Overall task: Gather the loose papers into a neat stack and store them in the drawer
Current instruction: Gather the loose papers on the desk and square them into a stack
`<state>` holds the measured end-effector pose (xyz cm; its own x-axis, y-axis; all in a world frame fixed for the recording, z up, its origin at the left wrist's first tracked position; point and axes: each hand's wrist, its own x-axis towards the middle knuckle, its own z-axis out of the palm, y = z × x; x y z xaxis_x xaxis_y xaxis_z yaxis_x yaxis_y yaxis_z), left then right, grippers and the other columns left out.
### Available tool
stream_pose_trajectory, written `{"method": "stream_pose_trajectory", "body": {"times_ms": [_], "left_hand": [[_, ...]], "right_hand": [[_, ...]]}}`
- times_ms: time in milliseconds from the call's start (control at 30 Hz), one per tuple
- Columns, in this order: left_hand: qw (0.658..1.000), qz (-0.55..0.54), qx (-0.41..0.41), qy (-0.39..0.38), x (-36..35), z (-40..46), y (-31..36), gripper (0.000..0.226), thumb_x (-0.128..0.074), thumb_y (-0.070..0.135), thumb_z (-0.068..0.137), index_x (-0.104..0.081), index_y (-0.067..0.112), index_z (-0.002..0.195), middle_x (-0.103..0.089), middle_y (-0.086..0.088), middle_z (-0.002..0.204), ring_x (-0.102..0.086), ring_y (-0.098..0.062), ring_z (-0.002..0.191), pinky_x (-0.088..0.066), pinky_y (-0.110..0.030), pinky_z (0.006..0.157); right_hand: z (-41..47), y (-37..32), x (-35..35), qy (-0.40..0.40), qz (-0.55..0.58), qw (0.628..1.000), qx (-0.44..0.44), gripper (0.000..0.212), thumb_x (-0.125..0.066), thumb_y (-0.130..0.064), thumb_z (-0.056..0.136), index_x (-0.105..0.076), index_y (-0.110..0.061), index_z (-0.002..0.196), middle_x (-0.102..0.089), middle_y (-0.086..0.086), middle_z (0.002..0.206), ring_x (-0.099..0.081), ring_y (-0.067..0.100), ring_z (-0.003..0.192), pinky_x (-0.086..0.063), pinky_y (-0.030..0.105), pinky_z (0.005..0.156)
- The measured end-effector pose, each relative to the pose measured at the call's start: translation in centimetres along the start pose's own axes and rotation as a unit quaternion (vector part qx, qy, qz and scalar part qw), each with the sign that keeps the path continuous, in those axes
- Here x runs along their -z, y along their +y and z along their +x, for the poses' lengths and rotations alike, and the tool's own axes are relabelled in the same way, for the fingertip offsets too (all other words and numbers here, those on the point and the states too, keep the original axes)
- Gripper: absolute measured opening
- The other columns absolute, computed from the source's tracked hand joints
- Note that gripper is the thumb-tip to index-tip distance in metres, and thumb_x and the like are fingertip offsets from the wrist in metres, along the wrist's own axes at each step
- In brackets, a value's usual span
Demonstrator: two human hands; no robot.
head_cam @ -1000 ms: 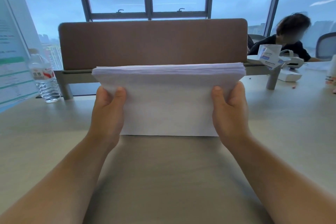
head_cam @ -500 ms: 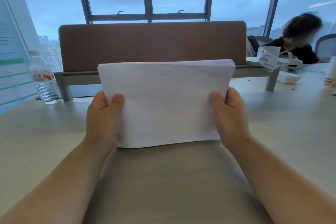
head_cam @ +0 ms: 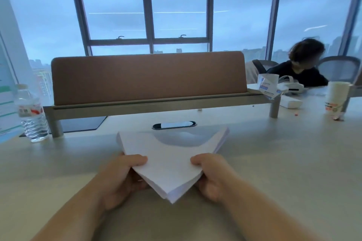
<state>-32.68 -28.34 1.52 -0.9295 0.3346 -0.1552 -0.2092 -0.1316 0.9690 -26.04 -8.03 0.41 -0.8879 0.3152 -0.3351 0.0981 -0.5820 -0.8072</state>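
Note:
A thick stack of white paper (head_cam: 168, 154) is held low over the pale desk (head_cam: 284, 162), lying nearly flat with its near edge sagging to a point. My left hand (head_cam: 121, 176) grips the stack's near left side, thumb on top. My right hand (head_cam: 213, 174) grips the near right side the same way. The far edge bows upward at both corners. No drawer is in view.
A brown divider panel (head_cam: 148, 76) on a grey rail crosses the desk behind an oval cable grommet (head_cam: 174, 125). A water bottle (head_cam: 32, 115) stands at left. At right are a paper cup (head_cam: 337, 101), small boxes, a headset and a seated person (head_cam: 301, 64).
The stack went from standing upright on its edge to tilted down and nearly flat, pulled closer to me and lower. Both hands kept their grip; the view tipped up.

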Motion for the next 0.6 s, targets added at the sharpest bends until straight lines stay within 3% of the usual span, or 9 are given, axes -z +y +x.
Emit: {"method": "stream_pose_trajectory", "body": {"times_ms": [167,267,367,433,500,600], "left_hand": [[0.991,-0.125,0.044,-0.018,2.3,0.0,1.4,0.061,-0.049,0.052,0.09,-0.072,0.013,0.131,-0.07,-0.019,0.126,-0.06,-0.039,0.116,-0.034,-0.07,0.113],[0.986,-0.147,0.071,-0.039,3.2,-0.1,1.7,0.077,-0.047,0.064,0.092,-0.068,0.001,0.129,-0.067,-0.024,0.126,-0.062,-0.04,0.109,-0.048,-0.052,0.096],[0.996,0.045,0.048,-0.057,1.6,-0.9,1.5,0.047,-0.052,0.04,0.102,-0.073,0.0,0.11,-0.077,-0.021,0.1,-0.073,-0.033,0.083,-0.057,-0.039,0.077],[0.983,0.18,0.02,-0.008,1.0,-0.6,1.1,0.022,-0.061,0.021,0.101,-0.072,0.005,0.111,-0.081,-0.017,0.098,-0.079,-0.035,0.081,-0.062,-0.045,0.079],[0.958,0.282,-0.018,0.043,1.0,0.0,1.1,0.015,-0.066,0.021,0.099,-0.074,0.012,0.108,-0.083,-0.01,0.095,-0.08,-0.033,0.082,-0.062,-0.049,0.085],[0.944,0.312,-0.063,0.086,1.3,0.3,0.9,0.012,-0.066,0.028,0.099,-0.071,0.018,0.105,-0.082,-0.004,0.094,-0.079,-0.029,0.082,-0.062,-0.046,0.083]], "right_hand": [[0.2,-2.1,1.3,0.01,-0.066,0.998,0.003,0.037,-0.048,0.011,0.093,-0.059,0.001,0.127,-0.074,0.026,0.115,-0.071,0.044,0.104,-0.058,0.051,0.081],[0.1,-2.9,2.1,-0.001,-0.106,0.994,0.003,0.034,-0.054,0.008,0.089,-0.066,0.004,0.12,-0.075,0.029,0.113,-0.074,0.043,0.092,-0.06,0.045,0.068],[0.2,-2.7,2.1,-0.017,-0.159,0.987,0.026,0.033,-0.061,0.01,0.086,-0.067,0.003,0.117,-0.076,0.031,0.107,-0.075,0.042,0.079,-0.063,0.047,0.065],[0.4,-2.4,1.9,-0.014,-0.178,0.983,0.047,0.031,-0.063,0.011,0.087,-0.067,0.003,0.116,-0.075,0.032,0.105,-0.075,0.044,0.083,-0.062,0.052,0.071],[0.5,-2.3,1.9,0.001,-0.182,0.981,0.061,0.023,-0.063,0.007,0.091,-0.067,0.003,0.113,-0.076,0.03,0.103,-0.075,0.047,0.091,-0.062,0.053,0.074],[0.4,-2.1,1.8,0.0,-0.217,0.974,0.066,0.018,-0.058,-0.001,0.098,-0.068,0.001,0.112,-0.077,0.027,0.105,-0.074,0.046,0.096,-0.062,0.053,0.079]]}}
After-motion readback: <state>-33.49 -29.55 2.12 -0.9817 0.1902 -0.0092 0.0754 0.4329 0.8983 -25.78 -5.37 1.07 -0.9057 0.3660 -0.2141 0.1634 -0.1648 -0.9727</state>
